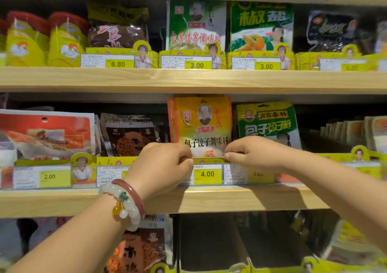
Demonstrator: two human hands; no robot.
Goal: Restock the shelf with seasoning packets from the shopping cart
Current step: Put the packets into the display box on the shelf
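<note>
Two hands at the middle shelf point(209, 199), one packet in work.

Item 1: yellow seasoning packet point(200, 124), upright in its display tray, face outward, standing in the slot above the 4.00 price tag point(207, 174). Its lower edge sits behind the yellow tray lip point(202, 160); the top reaches almost to the underside of the upper shelf point(188, 80).

Item 2: left hand point(161, 164), beaded bracelets point(125, 201) at the wrist. Fingers curled, pinching at the packet's lower left corner and the tray lip. Whether they grip the packet alone or the lip with it cannot be told.

Item 3: right hand point(253, 153). Fingers curled narrow, pinching at the lower right corner in the same manner. Held at both bottom corners, the packet probably stays square and upright while it is seated, so the label reads from the aisle.

Item 4: neighbours. Green packet point(268, 122) just beside on the right, dark packets point(129, 134) on the left, red-and-white packets point(46, 134) far left, above a 2.00 tag point(49, 176).

Item 5: upper shelf, stocked: yellow chicken-print bags point(67, 42), green packets point(196, 26) over a 3.00 tag point(196, 65).

Item 6: lower shelf, trays point(209, 241) in the centre look dark and unfilled.

Shopping cart: not in view.

Status, by estimate: placement nearly done; release likely next.
</note>
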